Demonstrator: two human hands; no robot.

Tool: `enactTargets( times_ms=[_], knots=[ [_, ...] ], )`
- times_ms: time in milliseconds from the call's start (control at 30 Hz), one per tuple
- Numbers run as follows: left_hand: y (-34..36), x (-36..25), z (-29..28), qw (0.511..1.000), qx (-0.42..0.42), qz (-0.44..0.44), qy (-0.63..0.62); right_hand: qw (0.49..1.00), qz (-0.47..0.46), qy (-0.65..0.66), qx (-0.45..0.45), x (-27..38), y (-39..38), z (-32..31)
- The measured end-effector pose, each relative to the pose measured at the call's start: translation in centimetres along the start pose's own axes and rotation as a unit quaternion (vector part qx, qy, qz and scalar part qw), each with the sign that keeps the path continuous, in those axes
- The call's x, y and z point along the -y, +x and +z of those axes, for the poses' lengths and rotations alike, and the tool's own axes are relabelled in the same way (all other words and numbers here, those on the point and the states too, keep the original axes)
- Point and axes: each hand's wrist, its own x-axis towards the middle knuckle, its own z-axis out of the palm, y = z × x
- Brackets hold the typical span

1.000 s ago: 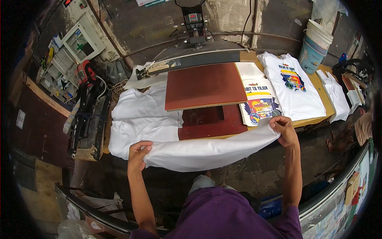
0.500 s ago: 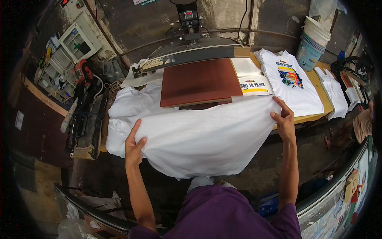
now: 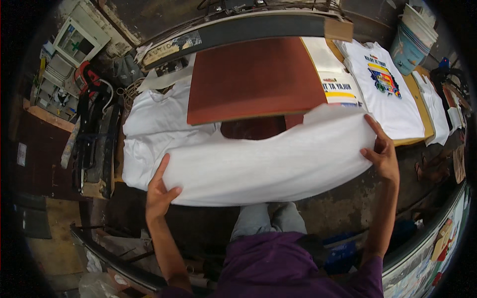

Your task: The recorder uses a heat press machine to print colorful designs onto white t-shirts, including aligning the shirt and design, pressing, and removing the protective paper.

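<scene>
Mid-handling, a person in a purple shirt (image 3: 266,260) holds a plain white garment (image 3: 268,164) stretched out at the front edge of a worktable (image 3: 426,116). The left hand (image 3: 160,194) grips one end, thumb over the cloth and forefinger spread along its edge; the other fingers are largely hidden. The right hand (image 3: 383,155) holds the opposite end likewise, thumb and forefinger wide apart with cloth caught at the thumb.

The garment hangs between the two, in front of a flat red-brown board (image 3: 253,82), its far edge dipping in a curve before the board's underside; whether the two touch cannot be told. At right, a white shirt with a colorful print (image 3: 382,94) lies flat and looks finished. Between it and the board sit printed sheets (image 3: 343,92), partly covered by the held cloth. More white cloth (image 3: 159,116) lies loosely to the left.

By appearances, work on the held piece is at an early point: its visible face bears no print, and it is not yet laid flat.
</scene>
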Motion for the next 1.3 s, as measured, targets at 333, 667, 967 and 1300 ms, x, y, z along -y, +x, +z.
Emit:
enactTargets(
  times_ms=[333, 667, 967, 1300],
  knots=[
    [30.2, -1.4, -5.1, 0.985, -0.117, -0.046, 0.116, 0.998, 0.027, 0.000, -0.056, -3.4, 27.2, -1.7],
    [34.8, 6.8, -5.8, 0.992, -0.084, -0.062, 0.063, 0.993, 0.081, 0.075, -0.052, -8.4, 31.1, 1.9],
    [31.5, 14.8, -10.0, 0.996, -0.043, -0.083, 0.013, 0.979, 0.136, 0.139, -0.059, -10.9, 30.7, 3.8],
    [28.2, 22.0, -17.0, 0.994, 0.000, -0.104, -0.041, 0.956, 0.191, 0.212, -0.063, -12.7, 29.0, 6.3]
  ],
)
